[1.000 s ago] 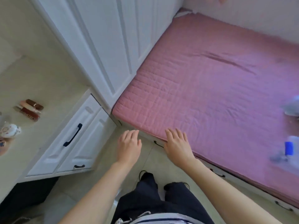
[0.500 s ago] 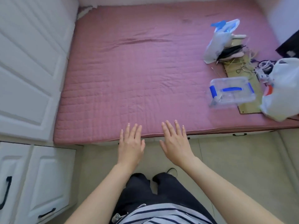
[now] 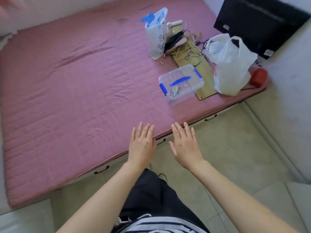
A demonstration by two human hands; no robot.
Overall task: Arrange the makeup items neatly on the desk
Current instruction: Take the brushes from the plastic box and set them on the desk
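1. I saw both hands held out in the lower centre of the frame, palms down, side by side and not touching.
2. The left hand (image 3: 142,145) had straight fingers held close together and gripped nothing. Its fingertips overlapped the near edge of the pink quilted mattress (image 3: 70,91); I couldn't tell whether they touched it.
3. The right hand (image 3: 185,146) had fingers straight and slightly spread, nothing in it. It hung over the beige tiled floor (image 3: 235,148), just off the mattress edge.
4. I couldn't pick out any makeup items or the desk in this view.
5. The clear plastic storage box with blue latches and a blue handle (image 3: 180,82) sat on the mattress, centre right, lid on. Something small and metallic showed inside; too blurred to name.
6. Just right of the box lay a flat tan cardboard sheet (image 3: 204,90), partly under the other clutter.
7. The white plastic carrier bag (image 3: 231,66) stood on that sheet at the right, bulging, top open.
8. The small white printed bag with blue handles (image 3: 156,33) stood upright in the upper centre, with a tangle of thin cables and dark flat items (image 3: 185,46) between it and the carrier bag.
9. The red rounded object (image 3: 258,77) sat at the mattress's right corner, beside the carrier bag.
10. The black flat panel (image 3: 259,22) leaned in the upper right corner.
11. Dark drawer handles (image 3: 101,169) showed along the bed base under the mattress edge.
12. Dark trousers and a striped top were at bottom centre.
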